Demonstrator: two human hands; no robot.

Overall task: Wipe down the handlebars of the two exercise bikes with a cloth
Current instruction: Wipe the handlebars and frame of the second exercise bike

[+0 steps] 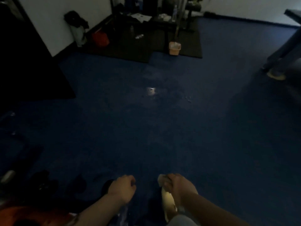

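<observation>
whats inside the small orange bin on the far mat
The orange bin shows a pale, crinkled liner at its rim. Anything lying deeper is hidden by the bin's wall and the dim, blurred view, so its contents cannot be told.

I can read no text, label, brand, number or sign from here. The room is dim and the picture soft. The white papers (141,17) on the dark mat's (123,48) far edge may carry print, but it is too blurred to make out.
</observation>
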